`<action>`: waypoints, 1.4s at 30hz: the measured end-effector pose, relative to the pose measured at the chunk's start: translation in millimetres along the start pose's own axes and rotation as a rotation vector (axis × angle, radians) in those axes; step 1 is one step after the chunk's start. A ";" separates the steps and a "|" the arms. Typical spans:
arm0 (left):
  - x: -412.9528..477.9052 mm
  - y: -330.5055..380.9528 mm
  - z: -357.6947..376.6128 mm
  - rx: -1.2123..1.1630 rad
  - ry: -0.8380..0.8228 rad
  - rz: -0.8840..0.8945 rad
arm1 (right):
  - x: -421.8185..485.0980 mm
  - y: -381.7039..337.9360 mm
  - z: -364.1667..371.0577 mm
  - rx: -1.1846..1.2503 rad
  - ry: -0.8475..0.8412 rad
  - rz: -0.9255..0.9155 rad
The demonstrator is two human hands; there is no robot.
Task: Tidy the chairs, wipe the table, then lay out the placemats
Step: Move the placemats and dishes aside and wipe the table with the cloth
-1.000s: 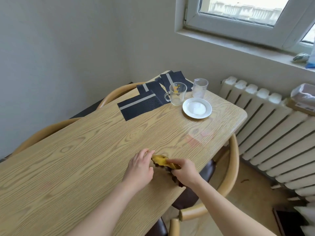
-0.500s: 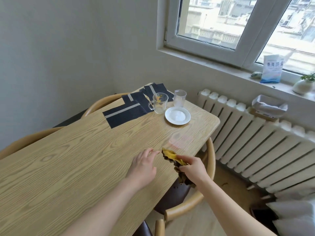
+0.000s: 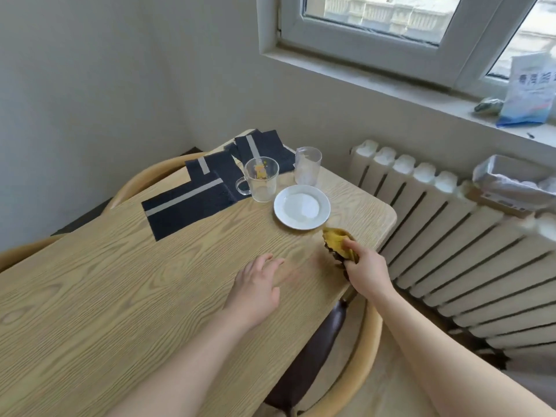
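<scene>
Head view: since half a second ago the right hand (image 3: 365, 267) has carried the yellow cloth (image 3: 338, 243) away from the near edge of the tabletop (image 3: 120, 296) towards its right end. The cloth now lies bunched just beside the white plate (image 3: 301, 206), and the grip is curled tight around it. The left hand (image 3: 255, 288), which was next to the cloth, is now apart from it, its grip wide with the fingers spread over the wood; whether it touches cannot be told.

Dark placemats (image 3: 186, 203) lie overlapped at the far right corner, with a glass mug (image 3: 261, 183) and a tumbler (image 3: 307, 165) beside them. A chair (image 3: 365, 356) is tucked under the near edge. A white radiator (image 3: 451, 236) stands under the window (image 3: 391, 34).

The cloth is smeared by motion. The print on the packet (image 3: 529, 91) on the sill is unreadable.
</scene>
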State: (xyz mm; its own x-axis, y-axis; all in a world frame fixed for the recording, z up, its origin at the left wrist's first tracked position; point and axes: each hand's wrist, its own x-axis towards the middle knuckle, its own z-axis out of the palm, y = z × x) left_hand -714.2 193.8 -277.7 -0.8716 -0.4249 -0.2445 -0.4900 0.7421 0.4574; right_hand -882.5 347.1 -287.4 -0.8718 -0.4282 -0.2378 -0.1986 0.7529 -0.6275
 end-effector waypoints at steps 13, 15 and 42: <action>24.9 -25.5 19.1 -0.022 -0.031 -0.111 | 10.7 1.3 66.7 -0.360 -0.105 -0.343; 24.1 -26.1 19.1 -0.027 -0.036 -0.123 | 3.8 -3.5 71.6 -0.373 -0.147 -0.441; -6.1 -60.4 -2.1 -0.047 0.044 -0.202 | 1.8 -16.9 90.9 -0.597 -0.162 -0.632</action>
State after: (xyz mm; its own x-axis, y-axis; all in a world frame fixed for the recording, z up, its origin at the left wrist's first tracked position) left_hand -679.3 150.5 -302.1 -0.7538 -0.5856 -0.2981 -0.6527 0.6150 0.4424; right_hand -840.1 288.2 -344.7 -0.4544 -0.8842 -0.1082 -0.8623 0.4671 -0.1958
